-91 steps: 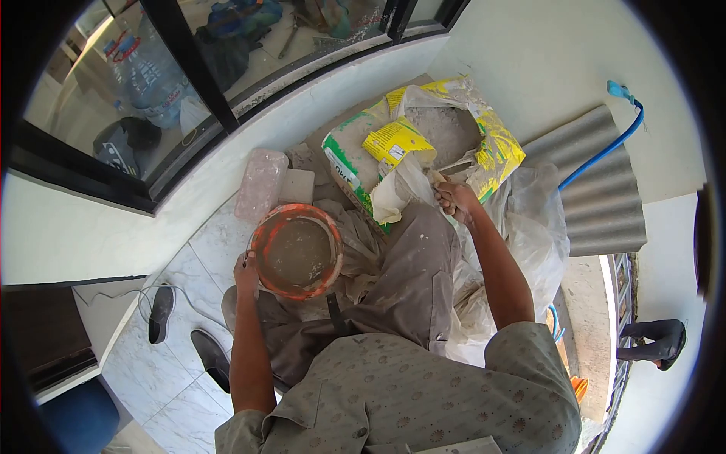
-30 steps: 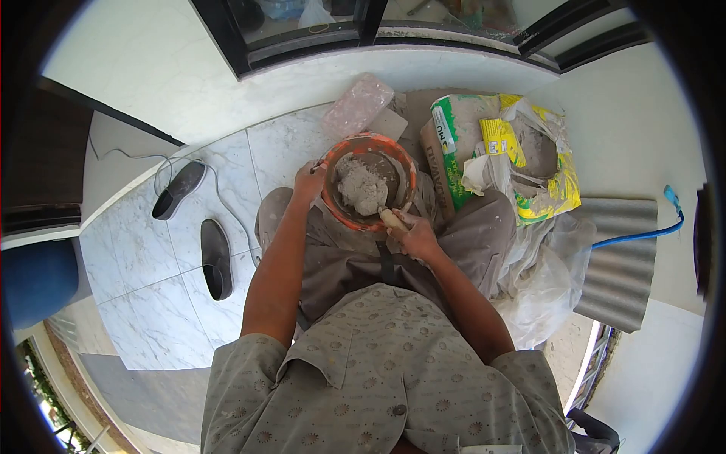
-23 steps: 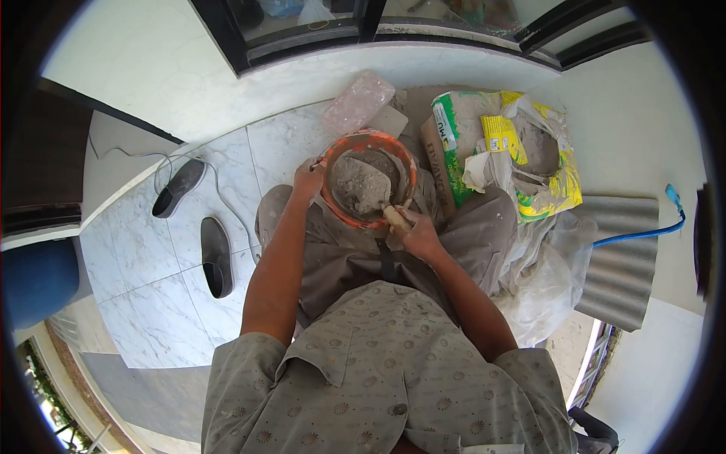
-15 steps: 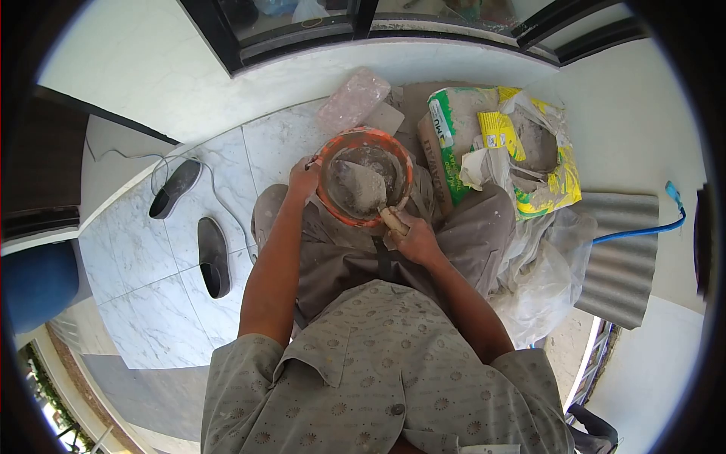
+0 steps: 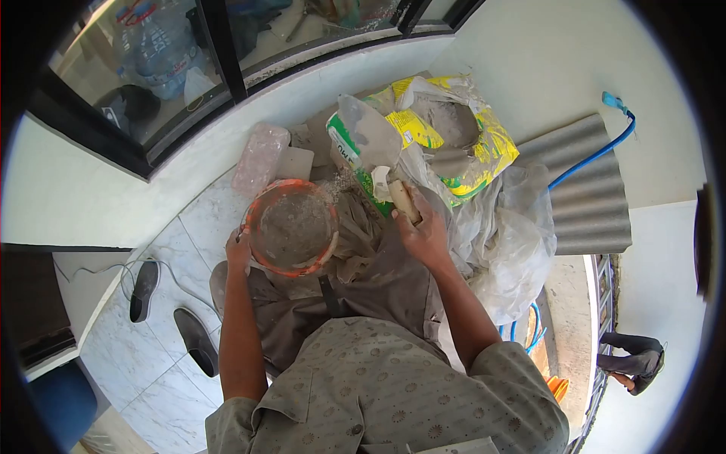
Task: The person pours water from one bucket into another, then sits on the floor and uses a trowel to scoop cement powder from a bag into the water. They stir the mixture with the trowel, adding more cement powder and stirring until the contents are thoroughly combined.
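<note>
My left hand (image 5: 239, 250) is closed on the left rim of an orange bucket (image 5: 329, 253), which rests by my lap with grey powdery or mixed material (image 5: 291, 225) inside. My right hand (image 5: 425, 231) is wrapped round the pale handle of a trowel (image 5: 367, 130). Its grey blade is raised at the left edge of a torn yellow and green cement bag (image 5: 495, 144). Grey powder shows in the bag's opening. Specks of powder are scattered between the bucket and the bag.
Behind the bucket lie a pinkish block (image 5: 261, 157) and a grey piece (image 5: 295, 163). Clear plastic sheeting (image 5: 522, 246) and a corrugated sheet (image 5: 590, 197) with a blue hose (image 5: 594, 159) are at right. Two dark shoes (image 5: 195, 340) and a cable lie on marble tiles at left.
The trowel has come out of the bucket and moved right to the cement bag, with my right hand still gripping it. My left hand stays on the rim. The view has turned to the right.
</note>
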Demonstrator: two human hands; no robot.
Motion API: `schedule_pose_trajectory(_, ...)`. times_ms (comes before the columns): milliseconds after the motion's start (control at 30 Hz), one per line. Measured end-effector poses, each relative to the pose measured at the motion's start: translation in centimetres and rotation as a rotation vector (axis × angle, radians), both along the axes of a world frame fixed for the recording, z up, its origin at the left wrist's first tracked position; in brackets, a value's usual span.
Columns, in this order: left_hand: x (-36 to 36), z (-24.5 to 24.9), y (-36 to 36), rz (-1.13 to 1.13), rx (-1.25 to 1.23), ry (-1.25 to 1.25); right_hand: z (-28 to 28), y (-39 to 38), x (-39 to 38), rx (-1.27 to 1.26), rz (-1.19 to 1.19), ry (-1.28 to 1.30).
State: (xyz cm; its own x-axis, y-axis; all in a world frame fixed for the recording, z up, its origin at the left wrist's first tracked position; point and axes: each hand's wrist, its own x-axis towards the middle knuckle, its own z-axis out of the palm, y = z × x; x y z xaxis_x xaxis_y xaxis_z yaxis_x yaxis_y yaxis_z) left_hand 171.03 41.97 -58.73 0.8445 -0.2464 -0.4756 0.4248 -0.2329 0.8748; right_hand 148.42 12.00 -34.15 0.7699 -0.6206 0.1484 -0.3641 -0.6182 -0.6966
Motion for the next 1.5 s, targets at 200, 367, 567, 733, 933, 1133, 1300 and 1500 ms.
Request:
schedule_pose_trajectory(200,-0.2,0.7,-0.2,0.020,-0.072,0.022,-4.6,-14.2,-1.3,0.559,-0.549,-0.190)
schedule_pose_trajectory(367,-0.4,1.3,-0.4,0.010,-0.101,0.034,-9.1,-20.6,1.3,0.625,-0.789,-0.190)
schedule_pose_trajectory(567,-0.3,0.9,-0.1,-0.014,-0.038,0.025,-11.6,-35.2,6.9,0.094,-0.774,0.171)
schedule_pose_trajectory(733,-0.4,1.5,-0.5,-0.030,-0.002,-0.029,-10.2,-30.6,4.3,-0.175,-0.549,0.358)
schedule_pose_trajectory(933,-0.2,1.0,-0.4,-0.025,-0.047,0.014,-9.0,-26.8,1.3,-0.302,-0.363,0.680)
schedule_pose_trajectory(1133,-0.9,2.4,-0.7,-0.021,-0.023,-0.006,-5.7,-24.2,-0.5,-0.373,-0.465,0.665)
schedule_pose_trajectory(1300,-0.6,2.0,-0.7,-0.009,-0.086,0.022,-11.8,-28.1,0.5,-0.191,-0.426,0.415)
schedule_pose_trajectory(1500,-0.5,1.7,-0.7,-0.029,-0.039,-0.016,-11.4,-24.4,3.6,0.229,-0.410,0.141)
